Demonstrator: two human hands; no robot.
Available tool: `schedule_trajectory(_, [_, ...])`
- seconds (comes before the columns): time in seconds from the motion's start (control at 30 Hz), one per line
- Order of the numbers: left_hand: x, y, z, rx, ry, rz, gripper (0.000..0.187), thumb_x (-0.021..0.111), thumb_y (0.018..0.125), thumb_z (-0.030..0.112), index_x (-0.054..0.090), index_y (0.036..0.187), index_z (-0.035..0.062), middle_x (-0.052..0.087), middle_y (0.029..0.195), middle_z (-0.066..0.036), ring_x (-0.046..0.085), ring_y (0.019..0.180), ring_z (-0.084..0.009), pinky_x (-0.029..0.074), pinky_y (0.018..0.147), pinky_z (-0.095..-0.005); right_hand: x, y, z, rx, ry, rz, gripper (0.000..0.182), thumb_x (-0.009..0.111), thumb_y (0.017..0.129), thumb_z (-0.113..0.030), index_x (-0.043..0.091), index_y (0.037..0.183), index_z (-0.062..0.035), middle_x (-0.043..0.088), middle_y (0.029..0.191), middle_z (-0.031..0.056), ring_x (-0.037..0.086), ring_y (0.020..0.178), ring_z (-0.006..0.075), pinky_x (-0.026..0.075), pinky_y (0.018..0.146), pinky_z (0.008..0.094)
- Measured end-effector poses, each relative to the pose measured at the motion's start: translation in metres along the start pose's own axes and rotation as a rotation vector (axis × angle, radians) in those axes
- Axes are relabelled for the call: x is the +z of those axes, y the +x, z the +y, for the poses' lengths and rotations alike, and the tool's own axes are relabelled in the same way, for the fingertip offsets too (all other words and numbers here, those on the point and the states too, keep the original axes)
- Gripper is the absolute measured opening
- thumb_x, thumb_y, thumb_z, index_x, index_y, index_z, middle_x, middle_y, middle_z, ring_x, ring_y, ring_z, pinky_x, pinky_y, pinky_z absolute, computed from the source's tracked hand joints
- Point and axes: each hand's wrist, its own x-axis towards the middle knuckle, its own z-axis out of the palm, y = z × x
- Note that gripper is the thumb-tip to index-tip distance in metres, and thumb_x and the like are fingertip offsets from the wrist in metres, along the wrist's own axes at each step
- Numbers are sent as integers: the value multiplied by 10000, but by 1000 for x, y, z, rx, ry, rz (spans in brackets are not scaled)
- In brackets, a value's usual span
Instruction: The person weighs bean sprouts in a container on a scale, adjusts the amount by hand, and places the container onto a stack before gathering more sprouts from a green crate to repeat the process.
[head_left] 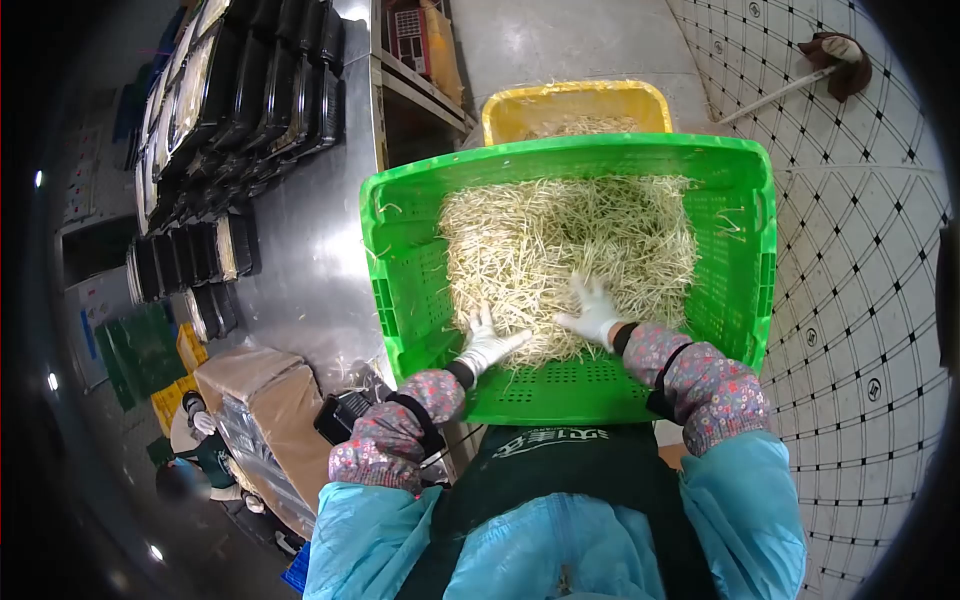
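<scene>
A large green plastic crate (pixel 745 270) with perforated walls stands in front of me. A thick layer of pale, thin strands, which look like bean sprouts (pixel 560 240), covers its bottom. My left hand (pixel 487 343), in a white glove, rests at the near left edge of the strands with its fingers spread. Farther right, my right hand (pixel 593 312), also gloved in white, lies open on the strands, its fingertips slightly blurred. Neither hand is closed around anything.
Behind the crate is a yellow bin (pixel 650 108) holding similar strands. Stacked black trays (pixel 245 90) stand on the metal table (pixel 305 220) at left. A cardboard box (pixel 290 400) sits below, with another person (pixel 215 460) beside it. A long-handled tool (pixel 780 92) lies at far right.
</scene>
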Motion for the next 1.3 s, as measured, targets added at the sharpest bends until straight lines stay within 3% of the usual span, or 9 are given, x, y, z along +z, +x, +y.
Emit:
schedule_trajectory(0.13, [12, -3, 10, -43, -230, -2, 1331, 859, 661, 537, 16, 1551, 20, 250, 1534, -288, 295, 1421, -364, 286, 1159, -404, 34, -2, -5, -24, 410, -206, 1169, 820, 734, -450, 83, 1569, -98, 221, 1549, 311, 249, 1451, 375, 250, 1177, 429])
schedule_trajectory(0.2, [-6, -29, 31, -28, -964, -394, 1171, 831, 765, 394, 51, 1547, 7, 410, 1461, -242, 424, 1349, -292, 360, 1111, -386, 26, -10, -13, -18, 605, -333, 1180, 841, 719, -418, 91, 1566, -81, 269, 1528, 308, 290, 1434, 353, 264, 1172, 413])
schedule_trajectory(0.37, [-56, -58, 47, 202, -1071, -420, 801, 770, 840, 330, 378, 1455, -1, 553, 1353, -158, 527, 1250, -239, 416, 1064, -363, -49, -58, -37, -171, 1117, -615, 1205, 851, 726, -354, 46, 1549, 1, 416, 1456, 275, 443, 1341, 342, 342, 1128, 407])
schedule_trajectory(0.47, [-61, -50, 55, 149, -882, -210, 490, 730, 873, 228, 577, 1284, 11, 657, 1186, -96, 636, 1073, -207, 525, 939, -348, -27, -18, -19, -234, 977, -458, 960, 787, 820, -229, 176, 1523, 5, 523, 1367, 207, 575, 1201, 250, 456, 1034, 345])
schedule_trajectory(0.7, [-62, -11, 7, 167, -924, -33, 441, 726, 872, 190, 589, 1246, -1, 687, 1073, -101, 664, 957, -200, 554, 853, -374, -23, 8, 24, -146, 761, -138, 878, 776, 824, -283, 295, 1483, 40, 483, 1417, 216, 534, 1253, 261, 450, 1034, 356])
schedule_trajectory(0.83, [-42, 24, -23, 201, -758, 155, 825, 665, 914, 340, 247, 1489, -77, 473, 1425, -243, 489, 1287, -330, 371, 1095, -377, -38, -3, 29, 7, 556, 49, 722, 730, 849, -378, 452, 1420, -36, 455, 1449, 225, 488, 1301, 308, 394, 1091, 387])
schedule_trajectory(0.97, [8, 53, -21, 209, -280, 427, 950, 641, 882, 500, 177, 1530, -17, 311, 1485, -345, 273, 1416, -428, 225, 1175, -396, 19, 39, 35, -72, 678, 326, 729, 652, 885, -466, 428, 1441, -51, 416, 1474, 243, 386, 1379, 352, 316, 1143, 438])
schedule_trajectory(1.13, [35, 0, 31, 191, -1024, 97, 469, 452, 1040, 327, 461, 1400, 27, 544, 1350, -108, 534, 1207, -201, 453, 990, -292, 40, -4, -50, -80, 514, 134, 802, 505, 912, -610, 300, 1524, -134, 347, 1510, 266, 369, 1390, 385, 308, 1145, 441])
schedule_trajectory(1.3, [-28, -49, 48, 68, -1425, -367, 771, 448, 964, 604, 317, 1486, 52, 508, 1378, -207, 644, 1048, -235, 556, 820, -353, -51, -7, -100, -531, 181, 52, 863, 465, 892, -682, 281, 1536, -137, 302, 1525, 296, 360, 1392, 418, 306, 1147, 431])
